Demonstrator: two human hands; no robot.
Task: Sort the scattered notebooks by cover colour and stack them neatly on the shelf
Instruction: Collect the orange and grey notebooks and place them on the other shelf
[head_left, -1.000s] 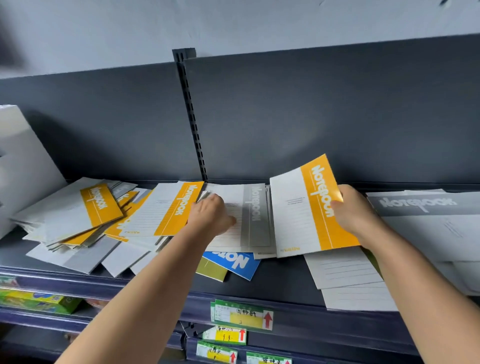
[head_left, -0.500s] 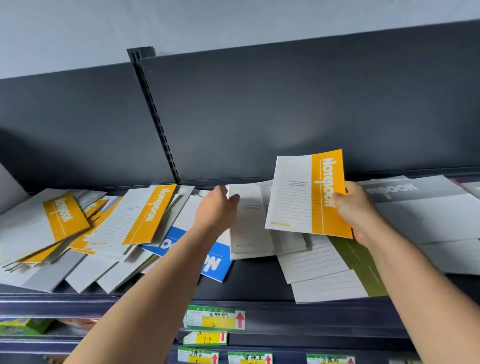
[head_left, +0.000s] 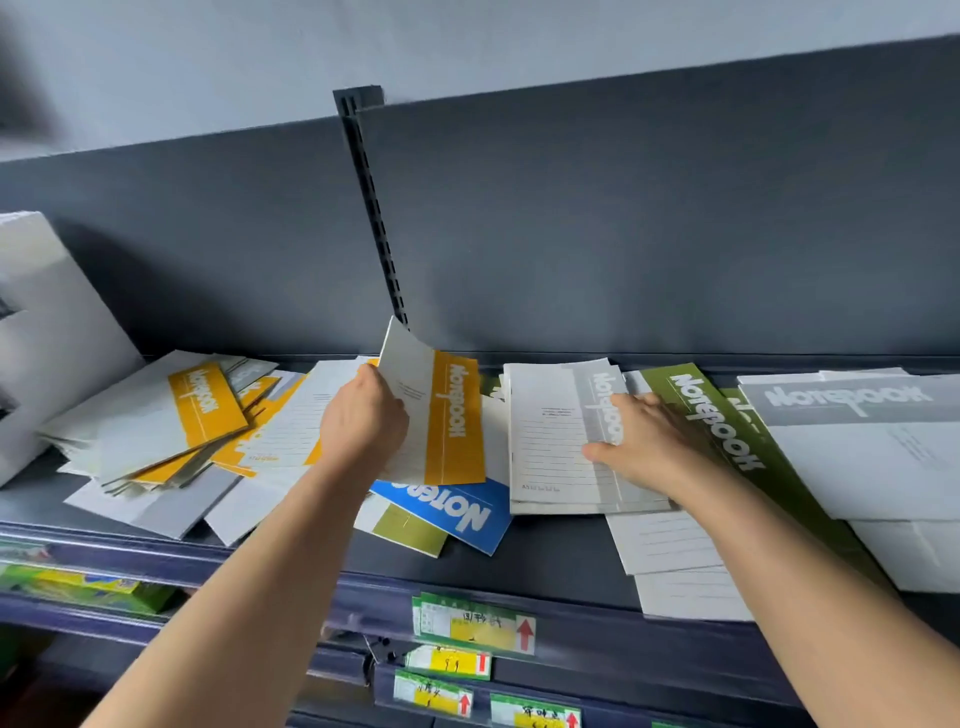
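Note:
My left hand (head_left: 361, 423) grips a yellow-banded notebook (head_left: 449, 421), tilted up above the shelf (head_left: 545, 564). A loose pile of yellow notebooks (head_left: 205, 410) lies to its left. A blue notebook (head_left: 457, 512) and an olive one (head_left: 402, 532) lie under the held one. My right hand (head_left: 641, 441) rests flat, fingers spread, on a small stack of grey-banded notebooks (head_left: 556, 447). A green notebook (head_left: 722, 421) lies just right of that hand, partly under larger grey notebooks (head_left: 857, 410).
The dark back panel with a slotted upright (head_left: 371, 208) closes off the rear. A white board (head_left: 47, 332) leans at the far left. Price labels (head_left: 475, 623) line the shelf's front rail. Coloured packages (head_left: 88, 590) sit on the shelf below.
The yellow notebook has passed from my right hand to my left hand and moved left. My right hand has let go and come down onto the grey stack.

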